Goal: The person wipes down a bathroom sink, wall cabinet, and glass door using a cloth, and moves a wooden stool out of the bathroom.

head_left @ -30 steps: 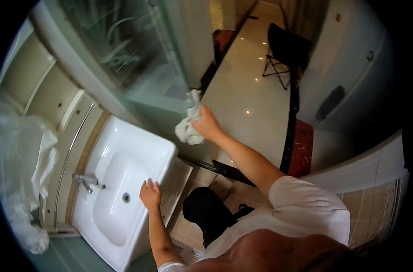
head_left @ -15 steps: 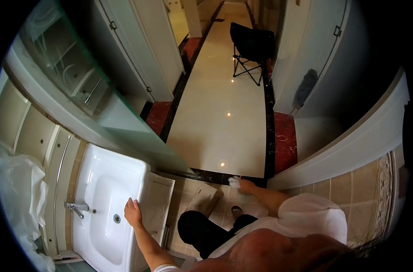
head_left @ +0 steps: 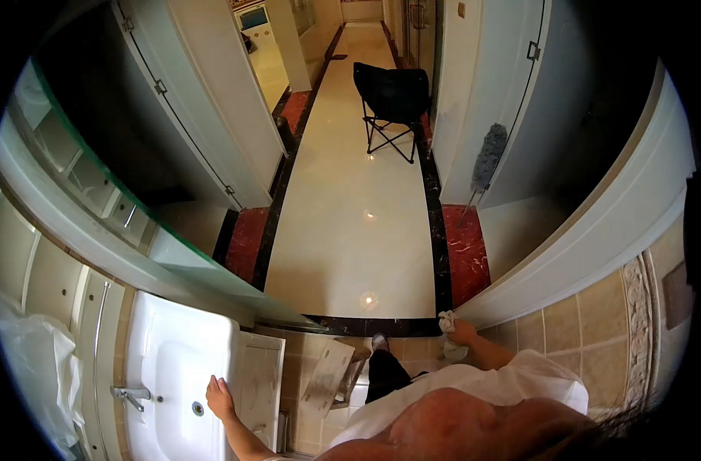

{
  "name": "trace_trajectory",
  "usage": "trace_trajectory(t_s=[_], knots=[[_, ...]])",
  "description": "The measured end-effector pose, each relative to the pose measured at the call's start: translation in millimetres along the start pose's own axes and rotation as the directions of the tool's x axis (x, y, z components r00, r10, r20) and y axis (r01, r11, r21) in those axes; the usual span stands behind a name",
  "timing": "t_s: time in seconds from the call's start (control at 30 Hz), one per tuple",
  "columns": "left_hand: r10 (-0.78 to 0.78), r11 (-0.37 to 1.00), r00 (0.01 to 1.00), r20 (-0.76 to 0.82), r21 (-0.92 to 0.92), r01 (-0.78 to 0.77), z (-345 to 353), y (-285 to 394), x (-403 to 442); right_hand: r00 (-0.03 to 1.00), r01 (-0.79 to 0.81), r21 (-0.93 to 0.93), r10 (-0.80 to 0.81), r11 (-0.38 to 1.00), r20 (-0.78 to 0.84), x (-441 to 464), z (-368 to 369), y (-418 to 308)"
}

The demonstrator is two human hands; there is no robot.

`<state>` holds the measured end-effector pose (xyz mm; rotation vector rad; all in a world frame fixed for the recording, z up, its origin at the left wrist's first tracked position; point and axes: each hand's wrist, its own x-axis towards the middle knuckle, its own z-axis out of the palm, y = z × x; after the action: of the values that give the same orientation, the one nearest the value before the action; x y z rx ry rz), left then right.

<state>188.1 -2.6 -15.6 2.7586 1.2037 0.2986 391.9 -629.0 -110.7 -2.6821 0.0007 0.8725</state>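
Observation:
My left hand (head_left: 218, 397) is at the right rim of a white washbasin (head_left: 226, 338), its fingers stretched out and holding nothing. It looks close to the rim, though I cannot tell whether it touches. A chrome tap (head_left: 131, 394) is fixed at the basin's left side. On the other side, my right hand (head_left: 464, 333) is closed around a crumpled, light-coloured cloth (head_left: 446, 321), part of which sticks out above the fingers and part hangs below. That hand is beside the foot of the white door frame.
A small wooden stool (head_left: 326, 378) stands beside the basin cabinet (head_left: 260, 384). Beyond the dark threshold (head_left: 366, 326) runs a tiled hallway with a black folding chair (head_left: 390, 94). A grey duster (head_left: 490, 157) leans at the right door; a glass panel (head_left: 189, 257) edges the left.
My right hand has moved right with the cloth, towards the door frame. My left hand stays by the basin rim. A foot now shows near the threshold, and more of the stool is visible.

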Motion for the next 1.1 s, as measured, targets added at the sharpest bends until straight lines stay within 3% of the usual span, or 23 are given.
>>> trace_trajectory(t_s=[0.07, 0.13, 0.3, 0.43, 0.5, 0.53, 0.63, 0.67, 0.7, 0.73, 0.77, 0.8, 0.83, 0.87, 0.93, 0.97, 1.0, 1.03, 1.1], knots=[[0.003, 1.000, 1.000, 0.007, -0.003, -0.003, -5, 4, -1, 0.998, -0.048, -0.003, 0.048, 0.999, 0.031, 12, -1, -1], [-0.006, 1.000, 1.000, 0.005, -0.010, 0.006, -4, 2, -3, 0.992, -0.088, 0.163, 0.101, 0.983, -0.072, 29, 0, 8], [0.085, 0.995, 0.996, -0.036, 0.059, -0.083, -4, -1, -6, 0.992, -0.127, 0.109, 0.127, 0.986, 0.003, 93, -17, 22], [0.083, 0.996, 0.991, -0.107, 0.030, -0.080, 23, -32, -11, 0.984, -0.168, 0.030, 0.166, 0.985, 0.069, 100, -87, -19], [-0.060, 0.978, 0.994, 0.086, 0.202, 0.042, 28, -46, -15, 0.988, -0.126, 0.252, 0.143, 0.960, -0.051, 119, -109, -33], [-0.038, 0.987, 0.995, -0.096, 0.150, 0.052, 20, -20, -15, 0.992, -0.021, 0.268, 0.053, 0.963, -0.112, 118, -128, -51], [-0.103, 0.973, 0.988, -0.119, 0.193, 0.125, 33, -20, -13, 0.976, -0.010, 0.399, 0.096, 0.917, -0.197, 156, -131, -61], [-0.225, 0.950, 0.967, -0.117, 0.192, 0.245, 23, 4, -12, 0.975, -0.049, 0.386, 0.127, 0.921, -0.180, 177, -122, -55], [-0.371, 0.918, 0.919, -0.134, 0.097, 0.385, 10, 32, -11, 0.984, 0.034, 0.377, 0.037, 0.926, -0.177, 189, -121, -49], [-0.445, 0.891, 0.882, -0.153, 0.023, 0.453, 14, 32, -11, 0.983, 0.129, 0.365, -0.071, 0.922, -0.168, 201, -119, -53], [-0.499, 0.866, 0.854, -0.150, -0.036, 0.499, 9, 43, -11, 0.988, 0.093, 0.453, -0.027, 0.886, -0.151, 205, -118, -62], [-0.456, 0.869, 0.881, -0.126, 0.152, 0.471, 21, 33, -9, 0.992, 0.053, 0.531, 0.014, 0.846, -0.122, 204, -131, -73], [-0.267, 0.895, 0.938, -0.220, 0.304, 0.326, 31, 34, -16, 0.992, 0.107, 0.566, -0.048, 0.817, -0.118, 182, -161, -105], [-0.384, 0.859, 0.906, -0.176, 0.292, 0.421, 24, 50, -12, 0.998, 0.061, 0.499, -0.046, 0.865, -0.042, 218, -147, -88], [-0.358, 0.827, 0.886, -0.296, 0.339, 0.448, 26, 73, -12, 0.996, -0.029, 0.238, 0.008, 0.971, 0.090, 273, -141, -71], [-0.569, 0.775, 0.806, -0.163, 0.223, 0.592, 9, 100, -4, 0.992, 0.021, 0.188, -0.044, 0.982, 0.116, 301, -131, -57], [-0.644, 0.707, 0.727, -0.238, 0.177, 0.685, 29, 104, -5, 0.987, 0.081, 0.355, -0.125, 0.931, 0.105, 340, -115, -39], [-0.672, 0.719, 0.714, -0.199, 0.056, 0.693, 34, 108, -5, 0.979, 0.112, 0.509, -0.184, 0.853, 0.093, 370, -107, -27], [-0.682, 0.697, 0.657, -0.320, -0.014, 0.717, 44, 148, -6, 0.964, 0.217, 0.340, -0.256, 0.915, 0.075, 414, -113, -27]])
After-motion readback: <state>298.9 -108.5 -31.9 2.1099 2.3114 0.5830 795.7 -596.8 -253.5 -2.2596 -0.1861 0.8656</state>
